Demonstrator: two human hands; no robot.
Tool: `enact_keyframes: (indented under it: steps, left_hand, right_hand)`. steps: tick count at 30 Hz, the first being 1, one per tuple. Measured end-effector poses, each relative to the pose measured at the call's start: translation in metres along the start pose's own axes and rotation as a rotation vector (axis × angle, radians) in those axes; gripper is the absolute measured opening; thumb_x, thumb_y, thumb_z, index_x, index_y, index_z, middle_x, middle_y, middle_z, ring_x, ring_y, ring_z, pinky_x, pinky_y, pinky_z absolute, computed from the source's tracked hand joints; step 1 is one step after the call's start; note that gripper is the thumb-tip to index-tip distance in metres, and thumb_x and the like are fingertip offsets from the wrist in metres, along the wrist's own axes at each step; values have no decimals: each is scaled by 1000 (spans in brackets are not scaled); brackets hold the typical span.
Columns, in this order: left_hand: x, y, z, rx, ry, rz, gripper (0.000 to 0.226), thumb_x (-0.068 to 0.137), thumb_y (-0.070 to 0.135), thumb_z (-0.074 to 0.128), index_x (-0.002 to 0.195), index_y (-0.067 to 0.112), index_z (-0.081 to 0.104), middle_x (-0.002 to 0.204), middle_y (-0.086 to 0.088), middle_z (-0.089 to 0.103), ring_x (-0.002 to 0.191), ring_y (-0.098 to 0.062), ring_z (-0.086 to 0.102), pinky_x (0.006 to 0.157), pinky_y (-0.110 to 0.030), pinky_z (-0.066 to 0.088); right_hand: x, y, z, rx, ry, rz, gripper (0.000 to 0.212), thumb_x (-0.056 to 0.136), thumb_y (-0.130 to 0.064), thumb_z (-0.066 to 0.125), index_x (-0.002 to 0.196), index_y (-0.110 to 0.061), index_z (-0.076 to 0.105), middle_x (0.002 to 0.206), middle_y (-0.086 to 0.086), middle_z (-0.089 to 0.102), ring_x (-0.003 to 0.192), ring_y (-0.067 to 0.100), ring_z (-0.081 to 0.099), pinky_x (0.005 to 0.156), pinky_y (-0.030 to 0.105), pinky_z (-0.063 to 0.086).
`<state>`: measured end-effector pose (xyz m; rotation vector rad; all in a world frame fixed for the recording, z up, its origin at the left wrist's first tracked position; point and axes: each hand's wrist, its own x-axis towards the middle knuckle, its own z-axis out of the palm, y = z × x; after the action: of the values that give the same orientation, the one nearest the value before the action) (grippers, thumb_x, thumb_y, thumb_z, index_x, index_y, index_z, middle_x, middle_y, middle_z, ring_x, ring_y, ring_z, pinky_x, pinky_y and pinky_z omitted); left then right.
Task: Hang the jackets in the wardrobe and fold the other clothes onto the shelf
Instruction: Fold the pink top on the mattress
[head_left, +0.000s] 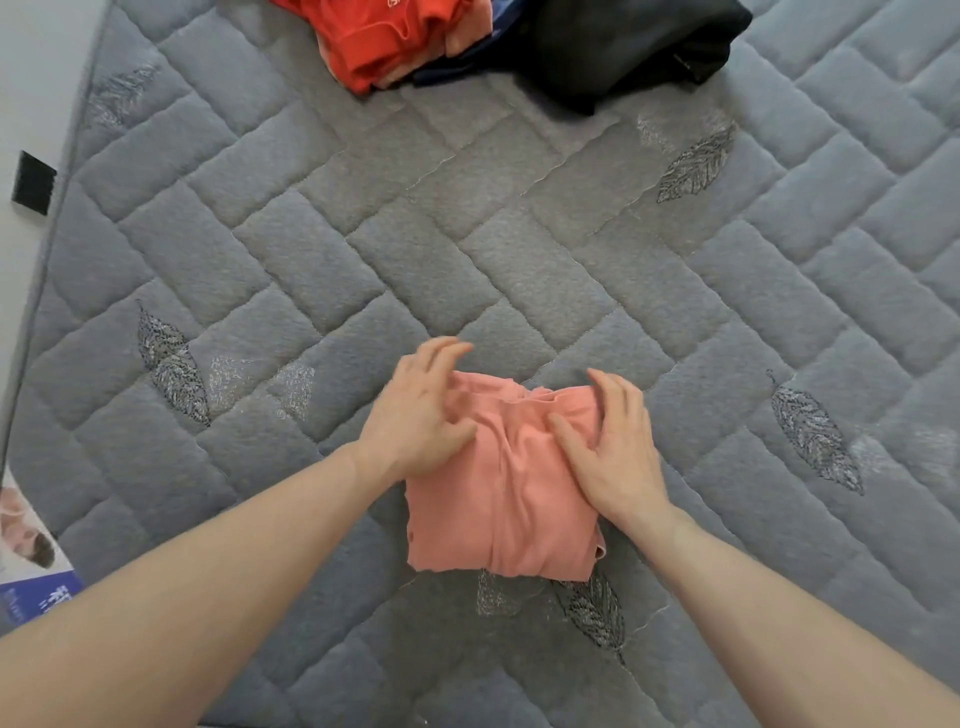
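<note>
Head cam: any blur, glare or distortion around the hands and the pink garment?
Head view: wide-angle bend at the mattress edges; light soft and even, no glare; left hand fingertips slightly motion-blurred, right hand sharper; folded pink garment in focus, faint shadow under its near edge.

free: bare mattress (467, 249) mid-span | blocked: far edge, red clothes (384, 41), black garment (639, 47)

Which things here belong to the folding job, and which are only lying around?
Job: pink garment under left hand and right hand; red garment; black garment.
Lying about: grey mattress; printed box; black tag.
</note>
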<state>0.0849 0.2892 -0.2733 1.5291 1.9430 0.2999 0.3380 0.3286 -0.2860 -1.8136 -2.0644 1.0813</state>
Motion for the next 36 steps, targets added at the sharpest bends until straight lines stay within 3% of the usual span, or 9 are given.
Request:
enact_keyframes:
  steps: [4,7,11,13,16,22,25,30,36]
  left_hand:
    - [6,10,-3,169,-468,-56,101,68,87,56,152,33,38,146,8,48,141,-23,35,116,-40,35]
    - [10,9,-7,72,-526,-104,47,83,75,63,104,33,66,104,6,71,106,-21,65,81,-34,48]
    - [11,4,-17,-161,-644,-252,54,81,83,57,84,33,78,82,15,77,78,-2,72,71,-24,54]
    - [4,0,-13,-138,-647,-294,58,77,89,55,79,36,78,78,16,76,71,2,71,66,-22,53]
    - [-14,-5,5,-150,-575,-368,66,74,91,51,95,32,74,95,13,75,90,-8,70,84,-33,57]
    - [-77,-1,32,-483,108,-556,93,66,86,54,140,30,53,137,2,52,131,-16,50,115,-37,39]
    - [-115,-2,44,-652,67,-555,94,69,82,61,150,39,42,148,5,47,139,-12,44,120,-42,36]
    - [-121,5,48,-887,-136,-503,79,76,47,79,147,44,44,146,12,54,138,-12,49,116,-48,41]
    - [-108,3,21,-860,-250,-667,26,92,35,75,118,31,69,121,2,74,113,-19,69,101,-42,54]
  right_hand:
    - [11,-11,-8,-32,-389,13,82,69,-78,73,140,-45,50,136,-21,55,122,2,51,102,31,45]
    - [21,-9,-12,165,-477,164,33,81,-50,82,108,-33,72,99,-17,74,93,3,68,80,27,52]
    - [26,-1,-20,436,-605,425,25,92,-40,76,106,-19,79,103,2,80,89,15,75,84,33,59]
    - [21,2,-17,356,-576,431,29,92,-48,73,108,-23,76,104,-1,79,92,12,74,81,30,57]
    - [-1,1,-4,199,-409,350,48,91,-55,69,129,-27,59,126,-14,62,117,7,59,96,29,46]
    - [-84,7,6,399,37,317,65,82,-75,60,141,-57,40,138,-23,42,118,-13,49,100,29,44]
    - [-104,11,9,367,-102,300,75,79,-77,64,145,-66,30,133,-24,43,115,-25,42,95,27,40]
    - [-91,12,11,223,-266,274,92,84,-63,69,156,-61,10,141,-7,49,129,16,48,108,45,44]
    - [-91,-1,2,367,-286,391,43,94,-45,68,130,-58,49,116,-34,63,118,6,58,94,24,43]
